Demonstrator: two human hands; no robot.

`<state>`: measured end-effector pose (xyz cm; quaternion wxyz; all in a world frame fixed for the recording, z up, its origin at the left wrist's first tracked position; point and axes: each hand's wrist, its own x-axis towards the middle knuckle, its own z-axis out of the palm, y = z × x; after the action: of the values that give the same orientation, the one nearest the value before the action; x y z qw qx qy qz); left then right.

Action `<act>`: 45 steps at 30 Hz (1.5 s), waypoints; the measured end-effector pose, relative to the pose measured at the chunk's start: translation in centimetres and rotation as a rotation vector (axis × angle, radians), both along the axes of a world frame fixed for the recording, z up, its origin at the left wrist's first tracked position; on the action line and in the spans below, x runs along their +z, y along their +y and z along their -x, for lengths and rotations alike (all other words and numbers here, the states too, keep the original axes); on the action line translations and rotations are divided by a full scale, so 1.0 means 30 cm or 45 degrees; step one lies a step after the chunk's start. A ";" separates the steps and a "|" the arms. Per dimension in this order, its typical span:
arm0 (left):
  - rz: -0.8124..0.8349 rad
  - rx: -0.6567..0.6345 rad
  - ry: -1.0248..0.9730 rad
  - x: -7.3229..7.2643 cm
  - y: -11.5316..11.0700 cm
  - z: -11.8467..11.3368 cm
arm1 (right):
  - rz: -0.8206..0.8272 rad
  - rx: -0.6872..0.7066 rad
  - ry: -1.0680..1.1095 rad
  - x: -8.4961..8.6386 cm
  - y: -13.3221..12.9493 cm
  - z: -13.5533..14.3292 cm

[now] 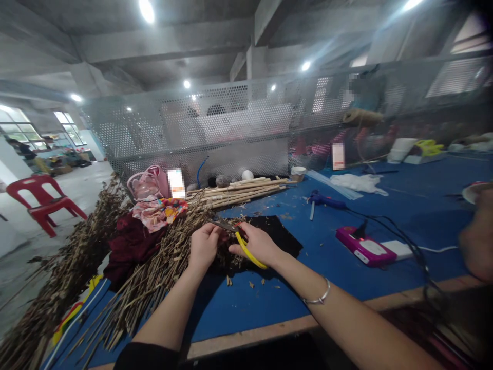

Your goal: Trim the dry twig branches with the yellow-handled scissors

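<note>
My right hand (pixel 257 245) is closed on a pair of scissors with yellow handles (pixel 249 252), their dark blades pointing left towards my other hand. My left hand (pixel 204 244) is closed in a pinch near the blade tips; what its fingers hold is too small and hidden to make out. Beneath both hands lies a black sheet (pixel 283 237) strewn with dry plant bits. Left of my left hand, a large heap of dried brown stalks (pixel 150 280) spreads over the blue table (pixel 239 318).
Peeled sticks (pixel 250 191) lie behind my hands. A blue glue gun (pixel 325 200), magenta power box (pixel 365 246) and cables are on the right. Another person's hand (pixel 479 236) shows at the right edge. Dark red cloth (pixel 129 246) and a red chair (pixel 38 200) are left.
</note>
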<state>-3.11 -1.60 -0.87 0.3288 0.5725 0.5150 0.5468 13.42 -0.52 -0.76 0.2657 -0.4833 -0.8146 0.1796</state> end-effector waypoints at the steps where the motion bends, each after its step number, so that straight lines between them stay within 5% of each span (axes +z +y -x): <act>1: -0.035 0.008 0.094 0.001 -0.005 0.000 | -0.005 0.004 -0.005 0.001 -0.001 0.000; 6: -0.252 0.124 0.532 0.017 -0.029 0.003 | -0.062 -0.037 -0.102 0.000 -0.007 0.002; 12: -0.364 0.226 0.752 0.030 -0.037 0.012 | -0.051 -0.106 -0.231 0.012 -0.018 0.012; 45: -0.290 0.157 0.920 0.020 -0.025 0.024 | 0.011 -0.157 -0.268 -0.010 -0.006 0.014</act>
<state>-3.82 -2.35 -0.27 0.0268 0.7292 0.5671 0.3821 12.99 -0.71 -1.06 0.1874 -0.5498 -0.8059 0.1146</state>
